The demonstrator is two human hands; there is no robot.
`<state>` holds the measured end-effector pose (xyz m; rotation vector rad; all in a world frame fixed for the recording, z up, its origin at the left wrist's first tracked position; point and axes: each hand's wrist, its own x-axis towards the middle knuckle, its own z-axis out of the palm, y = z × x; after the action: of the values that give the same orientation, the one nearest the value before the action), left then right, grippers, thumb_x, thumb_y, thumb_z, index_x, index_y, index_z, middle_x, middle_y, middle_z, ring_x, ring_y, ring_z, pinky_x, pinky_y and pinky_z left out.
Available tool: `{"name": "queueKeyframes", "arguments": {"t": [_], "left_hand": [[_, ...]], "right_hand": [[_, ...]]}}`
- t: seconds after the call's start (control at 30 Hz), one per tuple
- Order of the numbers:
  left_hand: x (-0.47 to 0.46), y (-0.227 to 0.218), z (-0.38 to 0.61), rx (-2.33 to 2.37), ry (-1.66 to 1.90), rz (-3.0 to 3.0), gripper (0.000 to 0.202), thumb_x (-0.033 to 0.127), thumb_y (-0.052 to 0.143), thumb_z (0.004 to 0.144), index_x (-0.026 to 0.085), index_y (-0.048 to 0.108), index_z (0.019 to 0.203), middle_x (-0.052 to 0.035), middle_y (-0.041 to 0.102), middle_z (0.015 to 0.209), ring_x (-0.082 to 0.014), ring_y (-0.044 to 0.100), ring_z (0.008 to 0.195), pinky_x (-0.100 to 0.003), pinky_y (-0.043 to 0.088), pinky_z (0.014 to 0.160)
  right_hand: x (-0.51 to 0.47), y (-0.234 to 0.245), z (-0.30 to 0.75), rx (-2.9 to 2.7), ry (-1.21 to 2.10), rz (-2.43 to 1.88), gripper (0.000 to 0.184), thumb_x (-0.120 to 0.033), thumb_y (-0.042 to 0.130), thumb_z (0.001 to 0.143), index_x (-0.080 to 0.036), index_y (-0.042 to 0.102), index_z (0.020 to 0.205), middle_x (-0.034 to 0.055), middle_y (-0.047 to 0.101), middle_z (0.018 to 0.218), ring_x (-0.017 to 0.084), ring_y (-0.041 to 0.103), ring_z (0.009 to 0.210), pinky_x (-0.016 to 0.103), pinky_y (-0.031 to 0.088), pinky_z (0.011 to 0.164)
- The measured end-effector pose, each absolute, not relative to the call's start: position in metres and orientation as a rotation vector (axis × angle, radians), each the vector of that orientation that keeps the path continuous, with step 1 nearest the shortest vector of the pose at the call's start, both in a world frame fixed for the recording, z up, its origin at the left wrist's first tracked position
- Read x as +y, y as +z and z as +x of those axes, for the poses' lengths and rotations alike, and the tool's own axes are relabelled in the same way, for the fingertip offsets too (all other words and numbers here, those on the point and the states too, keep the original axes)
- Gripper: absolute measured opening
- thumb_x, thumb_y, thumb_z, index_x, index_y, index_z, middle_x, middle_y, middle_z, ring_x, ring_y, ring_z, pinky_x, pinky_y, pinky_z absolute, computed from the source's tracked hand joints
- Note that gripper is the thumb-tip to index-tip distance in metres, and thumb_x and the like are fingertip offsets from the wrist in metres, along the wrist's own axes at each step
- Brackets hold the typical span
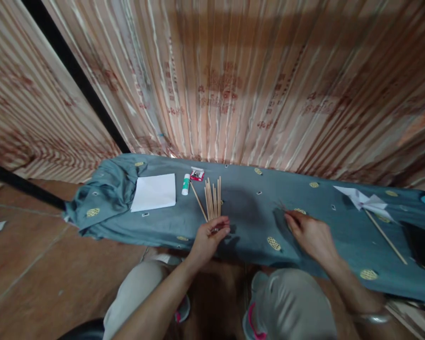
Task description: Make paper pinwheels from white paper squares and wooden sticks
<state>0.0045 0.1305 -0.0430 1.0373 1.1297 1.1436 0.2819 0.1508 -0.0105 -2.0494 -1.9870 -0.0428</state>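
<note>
My left hand (212, 236) is at the near ends of a bundle of thin wooden sticks (213, 198), its thumb and fingers curled together. Something small and shiny seems to sit between those fingertips, too small to name. To the right, my right hand (310, 233) is pinched just over the cloth, with a faint, blurred thin thing at its fingertips. One more wooden stick (198, 200) slants beside the bundle. Behind it are a glue stick (186, 184) with a green label and a small red-and-white box (197, 174).
White paper (154, 192) lies at the left of the blue-green tablecloth (244, 212). A white paper pinwheel (363, 200) on a stick lies at the right, near a dark flat object (421, 248). A striped curtain (226, 85) hangs behind the table.
</note>
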Motion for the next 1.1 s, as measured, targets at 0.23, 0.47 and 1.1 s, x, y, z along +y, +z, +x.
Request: {"name": "queueKeyframes", "arguments": {"t": [0.23, 0.47, 1.1], "left_hand": [[0.125, -0.043, -0.028, 1.273, 1.172, 1.275, 0.017, 0.025, 0.067, 0.076, 0.021, 0.076, 0.09, -0.0079, 0.073, 0.095, -0.0219, 0.068, 0.088, -0.032, 0.055, 0.08], [0.144, -0.039, -0.099, 1.621, 1.112, 1.535, 0.028, 0.034, 0.056, 0.093, 0.018, 0.06, 0.115, -0.0094, 0.062, 0.118, -0.0201, 0.063, 0.098, -0.041, 0.054, 0.085], [0.202, -0.076, -0.188, 2.077, 0.882, 1.992, 0.035, 0.033, 0.06, 0.079, 0.018, 0.066, 0.11, -0.0123, 0.057, 0.138, -0.0349, 0.041, 0.136, -0.057, 0.032, 0.107]], "right_hand": [[0.175, -0.011, 0.159, -2.207, 0.201, -1.595, 0.024, -0.025, 0.049, 0.092, -0.021, 0.072, 0.097, 0.0068, 0.077, 0.092, 0.023, 0.073, 0.084, 0.029, 0.052, 0.073], [0.186, -0.037, 0.124, -2.159, 0.303, -1.417, 0.025, -0.025, 0.046, 0.093, -0.02, 0.07, 0.1, 0.0086, 0.075, 0.097, 0.024, 0.07, 0.091, 0.034, 0.052, 0.083], [0.188, -0.066, 0.151, -2.119, 0.318, -1.443, 0.031, -0.018, 0.048, 0.092, -0.017, 0.062, 0.12, 0.0118, 0.069, 0.115, 0.024, 0.062, 0.11, 0.042, 0.05, 0.098]]}}
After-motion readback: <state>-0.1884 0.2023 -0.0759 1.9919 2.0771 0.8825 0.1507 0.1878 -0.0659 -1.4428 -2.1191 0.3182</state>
